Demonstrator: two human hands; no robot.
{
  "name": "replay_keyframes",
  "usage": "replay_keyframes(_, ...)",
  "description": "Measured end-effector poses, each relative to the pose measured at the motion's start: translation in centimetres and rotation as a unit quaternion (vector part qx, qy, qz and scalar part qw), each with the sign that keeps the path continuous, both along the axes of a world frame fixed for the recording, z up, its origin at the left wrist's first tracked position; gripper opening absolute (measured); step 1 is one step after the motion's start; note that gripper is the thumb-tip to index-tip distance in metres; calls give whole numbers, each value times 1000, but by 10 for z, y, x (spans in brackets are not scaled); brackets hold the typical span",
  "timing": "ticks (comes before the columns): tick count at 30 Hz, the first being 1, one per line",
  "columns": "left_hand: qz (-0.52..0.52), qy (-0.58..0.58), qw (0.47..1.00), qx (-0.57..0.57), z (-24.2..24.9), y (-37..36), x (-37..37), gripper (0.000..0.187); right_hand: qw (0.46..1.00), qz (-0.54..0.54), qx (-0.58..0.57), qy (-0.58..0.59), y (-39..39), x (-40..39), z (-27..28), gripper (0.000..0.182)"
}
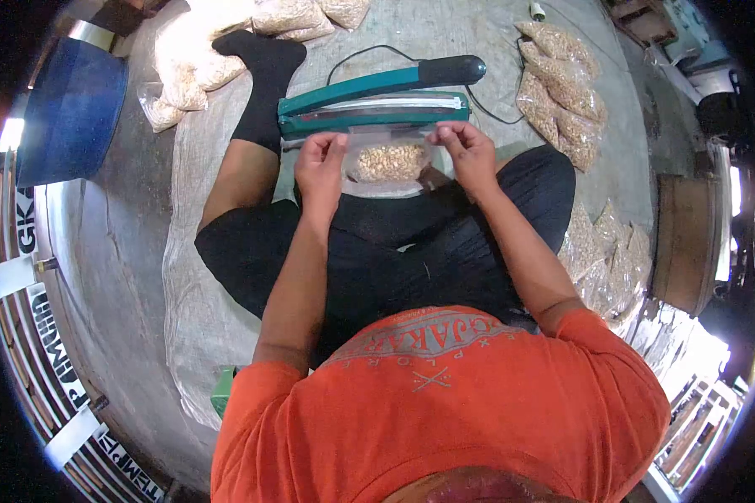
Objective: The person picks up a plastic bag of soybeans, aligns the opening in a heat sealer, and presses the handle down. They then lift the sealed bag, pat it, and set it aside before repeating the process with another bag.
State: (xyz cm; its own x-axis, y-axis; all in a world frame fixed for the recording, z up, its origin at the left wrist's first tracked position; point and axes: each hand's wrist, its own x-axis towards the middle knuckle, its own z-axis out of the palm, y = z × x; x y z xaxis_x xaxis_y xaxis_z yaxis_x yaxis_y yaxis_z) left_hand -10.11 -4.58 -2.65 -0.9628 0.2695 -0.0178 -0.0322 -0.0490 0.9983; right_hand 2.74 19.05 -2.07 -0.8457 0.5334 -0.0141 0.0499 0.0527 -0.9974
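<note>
A clear plastic bag of pale, nut-like pieces lies just in front of a green heat sealer. The sealer's long arm, with a black end at the right, is raised at an angle above its base. My left hand pinches the bag's upper left corner, fingers closed. At the upper right corner, my right hand holds the bag between thumb and fingers. The bag's top edge lies along the sealer's near side, between both hands.
Filled bags are piled at the right, with more below them. Others lie at the upper left beside my outstretched foot. A blue container stands at the far left. A black cable runs behind the sealer.
</note>
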Motion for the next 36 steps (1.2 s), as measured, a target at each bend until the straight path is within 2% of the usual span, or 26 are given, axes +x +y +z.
replay_keyframes(1, -33, -37, 998, 40, 0, 0, -1, 17, 999, -20, -38, 11, 0, -1, 1, 19)
replay_keyframes(3, -33, -66, 997, 30, 1, -4, 5, 18, 992, -55, -106, 43, -2, -3, 7, 20)
replay_keyframes(7, -9, -142, 990, 14, 11, -1, 6, 20, 996, -65, -66, 13, 6, -6, 29, 15)
replay_keyframes(10, -18, -191, 981, 19, 10, 2, -5, 20, 993, -73, -90, -20, 13, -12, 28, 13)
replay_keyframes(13, -8, -180, 984, -2, -1, 6, -12, 20, 999, -21, -39, -23, 16, -18, 15, 13)
replay_keyframes(16, 5, -163, 986, 35, -6, 7, -14, 19, 999, -39, -15, -12, 15, -18, 8, 11)
replay_keyframes(20, 10, -147, 989, 21, -3, 8, -14, 18, 999, -48, 2, -1, 12, -17, 0, 13)
replay_keyframes(23, 14, -145, 989, 27, -9, 8, -19, 17, 995, -73, -48, 45, 4, -22, 7, 16)
replay_keyframes(25, 10, -166, 985, 42, -10, 9, -20, 17, 999, 18, -19, -40, 19, -20, 3, 20)
replay_keyframes(31, -17, -239, 965, 106, -13, 11, -32, 20, 989, -44, -133, -37, 21, -38, -10, 25)
replay_keyframes(36, -77, -251, 958, 115, -18, 10, -29, 23, 985, -53, -158, -55, 24, -44, -1, 28)
